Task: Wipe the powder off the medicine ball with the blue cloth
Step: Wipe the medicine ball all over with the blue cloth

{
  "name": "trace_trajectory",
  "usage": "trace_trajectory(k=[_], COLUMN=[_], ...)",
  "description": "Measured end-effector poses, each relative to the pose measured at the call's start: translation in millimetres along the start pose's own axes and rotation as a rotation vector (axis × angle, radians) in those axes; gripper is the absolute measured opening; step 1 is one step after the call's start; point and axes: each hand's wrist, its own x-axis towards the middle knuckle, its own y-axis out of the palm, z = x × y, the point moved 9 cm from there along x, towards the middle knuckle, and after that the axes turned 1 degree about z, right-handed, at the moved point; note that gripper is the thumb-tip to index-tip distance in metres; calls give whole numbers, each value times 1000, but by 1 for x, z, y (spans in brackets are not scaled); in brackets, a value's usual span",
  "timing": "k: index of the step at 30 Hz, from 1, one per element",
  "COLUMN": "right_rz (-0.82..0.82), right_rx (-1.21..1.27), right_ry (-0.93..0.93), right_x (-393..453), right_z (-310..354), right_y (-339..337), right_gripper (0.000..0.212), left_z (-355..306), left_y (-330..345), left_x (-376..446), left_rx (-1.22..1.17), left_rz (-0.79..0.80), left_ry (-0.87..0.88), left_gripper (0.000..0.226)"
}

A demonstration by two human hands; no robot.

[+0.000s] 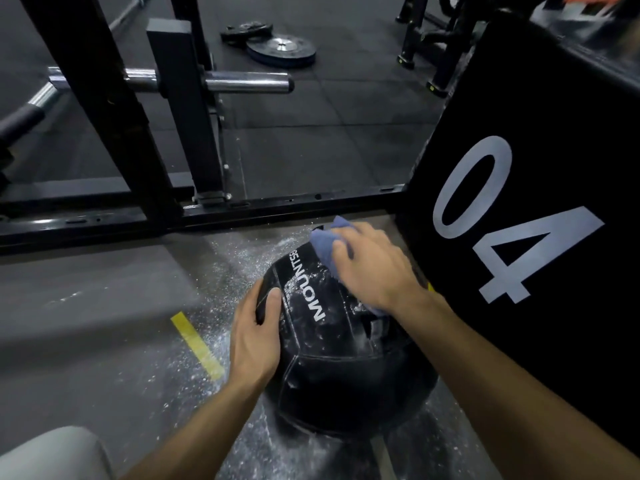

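A black medicine ball [332,372] with white lettering lies on the floor, streaked with white powder near its top. My left hand [254,337] rests on the ball's left side, fingers spread over its curve. My right hand [375,268] grips a bunched blue cloth [325,245] and presses it against the ball's upper right. Part of the cloth is hidden under my palm.
White powder [228,271] is scattered over the grey floor around the ball. A large black box marked 04 [540,237] stands right beside the ball. A black rack frame [194,216] runs across behind it. Weight plates [280,48] lie further back. A yellow floor mark [197,344] is at left.
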Motion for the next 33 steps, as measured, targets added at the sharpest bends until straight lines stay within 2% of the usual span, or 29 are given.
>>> trace_trajectory(k=[5, 6, 8, 10, 12, 14, 17, 19, 21, 24, 29, 30, 31, 33], right_rz=[-30, -22, -31, -52, -56, -36, -48, -54, 7, 63, -200, -212, -192, -13], right_rx=[-85, -66, 63, 228, 293, 298, 173, -6, -251, -366, -56, 2, 69, 155], right_ry=[-304, -307, -183, 118, 385, 450, 229, -43, -347, -492, -175, -112, -52, 77], right_x=[-59, -59, -37, 1, 19, 22, 26, 10, -26, -69, -17, 1, 19, 43], right_z=[32, 25, -3, -51, -92, -103, -61, -8, 43, 72, 31, 18, 3, -19], right_y=[4, 4, -3, -10, -8, -5, -13, -13, 6, 13, -63, -67, -64, -36], right_gripper=[61, 61, 59, 56, 53, 51, 45, 53, 56, 47, 40, 37, 35, 34], left_z=[4, 4, 4, 3, 0, -3, -5, -6, -5, 1, -6, -8, -10, -13], left_y=[-8, -8, -9, -8, -2, 5, 11, 12, 13, 14, 11, 11, 12, 17], left_x=[-3, -4, -4, -4, -4, -4, -6, -6, -6, -6, -11, -12, -14, -17], left_rx=[96, 111, 129, 127, 113, 88, 88, 108, 131, 87, 99, 102, 106, 133], left_rz=[-11, 0, 6, 4, 8, 15, 23, 17, 25, 46, 8, 6, 11, 28], left_ry=[46, 44, 23, 5, 3, -6, -2, 16, 50, 43, 33, 40, 48, 51], left_gripper=[72, 73, 78, 81, 79, 78, 84, 79, 71, 64, 76, 77, 78, 79])
